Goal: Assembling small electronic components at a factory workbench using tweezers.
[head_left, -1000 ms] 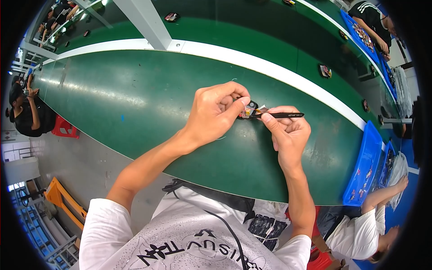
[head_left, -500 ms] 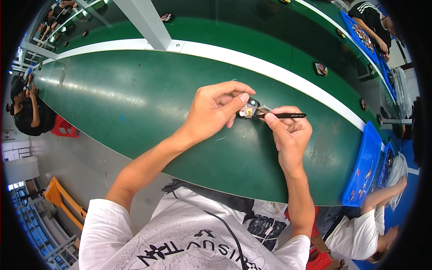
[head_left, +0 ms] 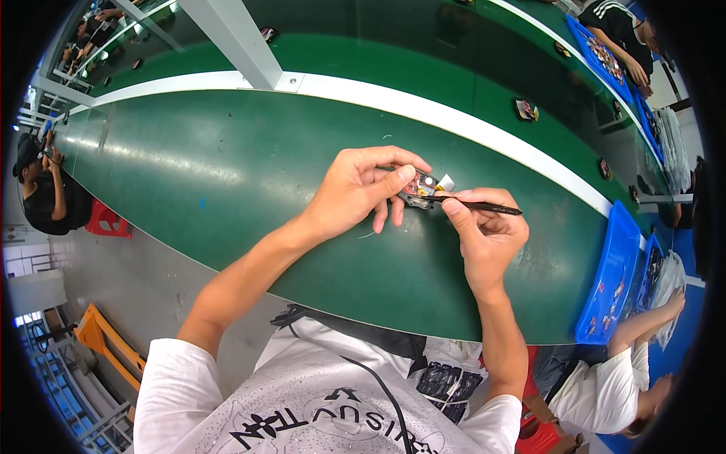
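Over the green workbench [head_left: 242, 166], my left hand [head_left: 355, 185] pinches a small dark electronic device [head_left: 420, 191] between thumb and fingers. Its casing is open and bits of red, white and yellow show inside; the finer parts are too small to name. My right hand [head_left: 488, 231] grips black tweezers [head_left: 490, 206] like a pen. The tweezers' tips reach into the device's near side, and whether they clasp anything is too small to tell. A small white flap [head_left: 446, 182] sticks up at the device's right edge.
A blue tray [head_left: 611, 272] holding small parts stands at the bench's right end. Beyond the white rail [head_left: 423, 113] a green belt carries small devices [head_left: 525, 110]. A grey post [head_left: 234, 38] rises at the far side. Other people sit at left and right.
The device has been tilted in my left hand, so its inside looks different and a white flap now stands up. My right hand and the tweezers have shifted slightly down and right.
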The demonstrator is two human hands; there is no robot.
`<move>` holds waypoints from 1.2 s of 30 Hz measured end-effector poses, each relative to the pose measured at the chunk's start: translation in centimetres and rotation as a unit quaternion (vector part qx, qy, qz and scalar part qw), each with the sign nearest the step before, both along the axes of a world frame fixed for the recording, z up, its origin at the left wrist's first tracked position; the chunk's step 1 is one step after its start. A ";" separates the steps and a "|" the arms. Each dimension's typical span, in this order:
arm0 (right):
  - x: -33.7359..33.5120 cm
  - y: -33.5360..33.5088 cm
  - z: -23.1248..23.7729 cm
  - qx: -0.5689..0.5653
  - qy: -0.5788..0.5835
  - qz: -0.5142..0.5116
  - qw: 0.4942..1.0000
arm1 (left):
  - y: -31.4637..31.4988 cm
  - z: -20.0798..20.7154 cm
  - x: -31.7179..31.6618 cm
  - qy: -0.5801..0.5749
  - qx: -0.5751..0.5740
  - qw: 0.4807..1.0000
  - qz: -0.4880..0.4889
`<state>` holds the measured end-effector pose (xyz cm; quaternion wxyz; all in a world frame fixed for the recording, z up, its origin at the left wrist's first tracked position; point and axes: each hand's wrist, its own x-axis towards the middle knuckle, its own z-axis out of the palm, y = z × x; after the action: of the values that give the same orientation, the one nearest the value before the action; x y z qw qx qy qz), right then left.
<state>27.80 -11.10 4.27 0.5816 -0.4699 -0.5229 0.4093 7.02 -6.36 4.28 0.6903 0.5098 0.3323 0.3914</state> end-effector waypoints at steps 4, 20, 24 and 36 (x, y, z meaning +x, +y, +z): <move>-0.3 0.1 -0.7 0.079 -0.056 -0.035 0.995 | -0.1 -0.1 0.1 -0.001 0.001 1.000 0.006; -0.4 0.1 -0.7 0.105 -0.085 -0.033 0.990 | -0.6 -0.1 0.4 0.000 0.058 0.997 0.047; -0.2 0.0 -0.3 0.125 -0.127 -0.025 0.984 | -0.4 -0.1 0.2 -0.005 0.042 0.998 0.044; -0.1 0.1 -0.7 0.089 -0.095 -0.005 0.992 | -0.7 -0.2 0.4 0.023 0.040 0.998 0.047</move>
<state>27.71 -10.95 3.54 0.5710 -0.4556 -0.6075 0.3121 7.39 -7.10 4.06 0.6423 0.5295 0.3564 0.4244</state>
